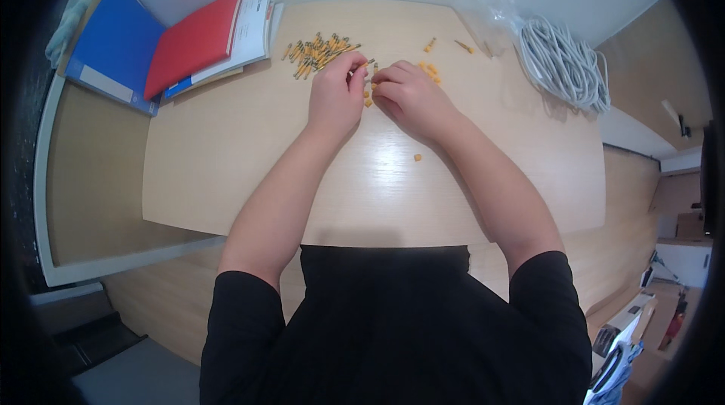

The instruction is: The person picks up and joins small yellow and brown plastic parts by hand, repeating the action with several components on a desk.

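My left hand (338, 91) pinches a slim yellow-and-metal piece (369, 63) between thumb and fingertips, over the far middle of the table. Close beside it, my right hand (411, 95) has its fingertips pressed together low at the tabletop. A small yellow bit shows at those fingertips, but whether they grip it is hidden. Between the hands stands another slim piece (376, 69), with small yellow caps (368, 103) just below. Beyond my left hand lies a pile of similar yellow-and-metal pieces (321, 51). More yellow caps (430, 72) are clustered behind my right hand.
One loose yellow cap (418, 157) lies nearer me on the wooden table (226, 156). Two slim pieces (430, 44) lie apart at the far right. Blue (117, 42) and red folders (196, 42) with papers rest at the left. A coiled grey cable (563, 65) sits at the right.
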`<control>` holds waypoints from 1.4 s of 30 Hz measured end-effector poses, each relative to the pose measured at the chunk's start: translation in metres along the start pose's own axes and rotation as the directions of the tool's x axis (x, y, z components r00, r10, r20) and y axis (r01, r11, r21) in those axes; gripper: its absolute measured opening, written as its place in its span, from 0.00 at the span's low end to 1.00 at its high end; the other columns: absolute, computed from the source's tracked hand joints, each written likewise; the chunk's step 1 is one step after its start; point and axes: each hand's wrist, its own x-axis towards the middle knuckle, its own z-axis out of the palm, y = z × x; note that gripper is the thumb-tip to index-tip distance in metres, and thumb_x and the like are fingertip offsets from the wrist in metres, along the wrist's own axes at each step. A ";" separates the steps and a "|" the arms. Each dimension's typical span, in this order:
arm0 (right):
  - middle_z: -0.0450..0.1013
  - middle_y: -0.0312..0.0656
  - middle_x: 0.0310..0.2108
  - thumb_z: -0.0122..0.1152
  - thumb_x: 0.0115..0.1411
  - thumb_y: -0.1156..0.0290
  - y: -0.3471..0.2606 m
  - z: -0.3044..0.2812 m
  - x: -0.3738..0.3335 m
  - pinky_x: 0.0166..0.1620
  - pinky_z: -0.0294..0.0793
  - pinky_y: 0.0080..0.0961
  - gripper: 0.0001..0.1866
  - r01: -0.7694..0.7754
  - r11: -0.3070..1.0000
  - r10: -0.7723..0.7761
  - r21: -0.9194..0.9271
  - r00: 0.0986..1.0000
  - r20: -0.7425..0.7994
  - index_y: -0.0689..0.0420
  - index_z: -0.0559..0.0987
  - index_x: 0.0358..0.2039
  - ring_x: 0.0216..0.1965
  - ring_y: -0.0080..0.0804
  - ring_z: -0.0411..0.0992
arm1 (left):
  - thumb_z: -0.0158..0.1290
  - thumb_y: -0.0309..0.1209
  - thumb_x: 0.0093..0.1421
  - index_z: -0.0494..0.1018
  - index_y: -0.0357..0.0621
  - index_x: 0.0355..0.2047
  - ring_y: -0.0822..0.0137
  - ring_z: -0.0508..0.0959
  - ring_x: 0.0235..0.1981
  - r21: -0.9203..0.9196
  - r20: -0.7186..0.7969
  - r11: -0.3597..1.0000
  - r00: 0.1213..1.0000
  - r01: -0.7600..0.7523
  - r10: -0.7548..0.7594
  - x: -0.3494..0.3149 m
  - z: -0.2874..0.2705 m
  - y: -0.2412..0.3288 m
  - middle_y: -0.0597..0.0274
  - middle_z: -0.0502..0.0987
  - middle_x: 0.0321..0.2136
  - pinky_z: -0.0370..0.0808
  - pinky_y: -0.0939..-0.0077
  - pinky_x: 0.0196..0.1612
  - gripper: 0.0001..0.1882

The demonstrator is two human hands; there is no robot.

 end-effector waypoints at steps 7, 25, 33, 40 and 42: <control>0.77 0.43 0.34 0.65 0.56 0.78 0.009 -0.007 -0.006 0.46 0.76 0.37 0.04 -0.165 0.981 0.169 0.100 0.985 -0.035 0.60 0.82 0.33 0.41 0.45 0.74 | 0.54 0.22 0.67 0.77 0.35 0.44 0.70 0.83 0.31 -0.066 0.118 0.990 0.986 0.125 -0.117 -0.002 -0.001 0.009 0.57 0.82 0.30 0.78 0.75 0.34 0.07; 0.75 0.44 0.35 0.64 0.59 0.77 0.003 -0.011 -0.003 0.46 0.75 0.37 0.02 -0.143 0.979 0.155 0.142 0.985 -0.080 0.59 0.82 0.33 0.41 0.42 0.73 | 0.54 0.20 0.67 0.77 0.35 0.42 0.72 0.80 0.30 -0.080 0.118 0.996 0.993 0.038 -0.028 -0.002 0.004 0.005 0.60 0.81 0.29 0.77 0.77 0.35 0.05; 0.77 0.43 0.41 0.60 0.65 0.80 0.002 -0.022 0.001 0.45 0.76 0.25 0.07 -0.343 0.622 0.570 0.704 0.814 -0.108 0.65 0.83 0.43 0.39 0.29 0.76 | 0.55 0.20 0.67 0.77 0.35 0.42 0.73 0.80 0.34 -0.120 0.112 0.993 0.993 -0.012 0.026 -0.004 0.001 0.015 0.61 0.81 0.33 0.77 0.78 0.37 0.05; 0.79 0.41 0.38 0.60 0.64 0.82 -0.016 -0.027 0.006 0.46 0.76 0.24 0.07 -0.325 0.246 0.625 0.913 0.773 0.107 0.67 0.83 0.41 0.40 0.26 0.76 | 0.55 0.19 0.66 0.77 0.34 0.42 0.72 0.82 0.33 -0.057 0.085 0.990 0.987 -0.131 0.135 -0.008 0.001 0.014 0.58 0.82 0.33 0.78 0.78 0.36 0.05; 0.79 0.41 0.37 0.59 0.64 0.82 -0.016 -0.029 0.006 0.46 0.75 0.23 0.07 -0.311 0.247 0.594 0.918 0.797 0.109 0.67 0.82 0.41 0.41 0.25 0.76 | 0.57 0.20 0.63 0.78 0.35 0.40 0.58 0.82 0.31 -0.126 0.053 0.985 0.990 -0.121 0.128 -0.008 0.002 0.016 0.53 0.82 0.30 0.77 0.66 0.36 0.05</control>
